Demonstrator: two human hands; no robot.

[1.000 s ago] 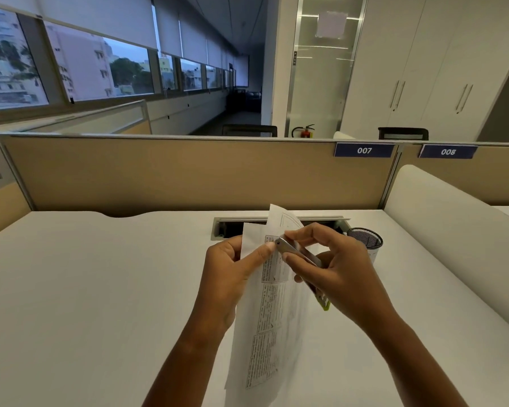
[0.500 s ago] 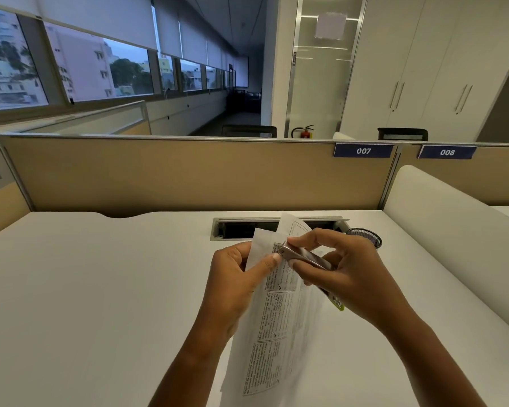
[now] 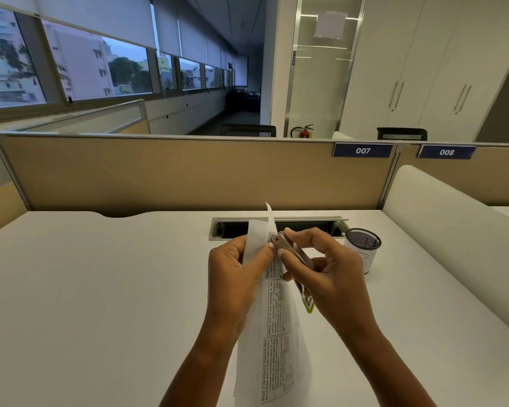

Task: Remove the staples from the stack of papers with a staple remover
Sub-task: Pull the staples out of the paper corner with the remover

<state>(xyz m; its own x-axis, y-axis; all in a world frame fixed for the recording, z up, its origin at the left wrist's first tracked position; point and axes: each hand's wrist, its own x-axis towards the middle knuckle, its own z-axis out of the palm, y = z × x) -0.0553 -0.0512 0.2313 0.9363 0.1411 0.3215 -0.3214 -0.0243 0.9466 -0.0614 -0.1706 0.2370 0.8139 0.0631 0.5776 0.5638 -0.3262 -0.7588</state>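
Both hands are working at the top corner of the papers, above the desk.

The left hand [image 3: 232, 277] is pinching the papers [image 3: 272, 342], now turned more edge-on than half a second ago. The right hand [image 3: 329, 277] is gripping the staple remover [image 3: 291, 251], its metal tip raised slightly and pressing against the upper corner. The mesh cup [image 3: 362, 248], hidden earlier, is showing fully on the desk [image 3: 100, 289].

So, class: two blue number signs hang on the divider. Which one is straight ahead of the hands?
The 007 sign; it hangs above the hands' end of the desk, while 008 sits further right, past the divider post.
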